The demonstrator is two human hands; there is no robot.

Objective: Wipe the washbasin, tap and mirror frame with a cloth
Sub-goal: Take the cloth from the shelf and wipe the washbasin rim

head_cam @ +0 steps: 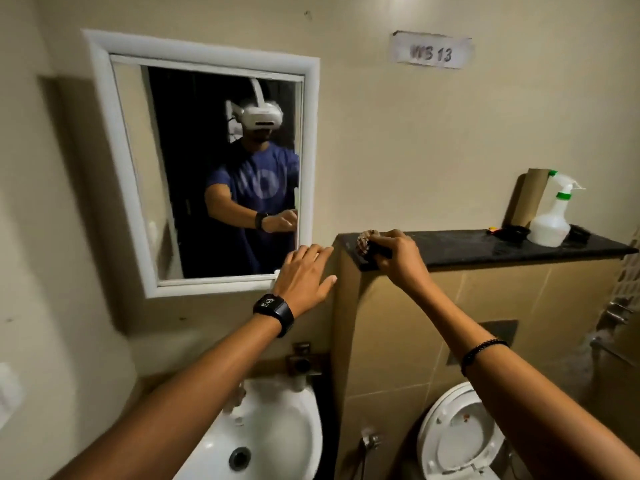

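A mirror in a white frame (104, 140) hangs on the beige wall at the left. Below it sits the white washbasin (294, 420), with the brownish tap (302, 362) fixed to the wall above it. My left hand (304, 271) is flat, fingers apart, against the wall corner beside the frame's lower right corner. My right hand (394, 254) grips a crumpled patterned cloth (366, 241) on the left end of the black ledge (485, 249).
A white spray bottle (552, 216) with a green collar, a cardboard tube (528, 199) and small dark items stand at the ledge's right end. A white toilet (457, 441) with its seat up is at the lower right. A sign reading WS 13 (431, 51) is on the wall.
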